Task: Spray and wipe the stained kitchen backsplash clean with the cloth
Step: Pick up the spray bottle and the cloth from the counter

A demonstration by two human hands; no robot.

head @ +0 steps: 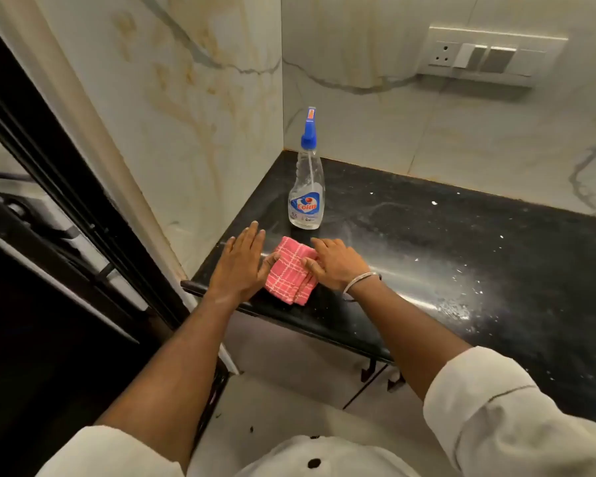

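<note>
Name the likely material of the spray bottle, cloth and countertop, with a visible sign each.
Spray bottle: clear plastic, dip tube visible inside.
Cloth: woven fabric, perhaps cotton; soft folds, checked weave.
Countertop: polished black stone, likely granite; speckled, reflective.
</note>
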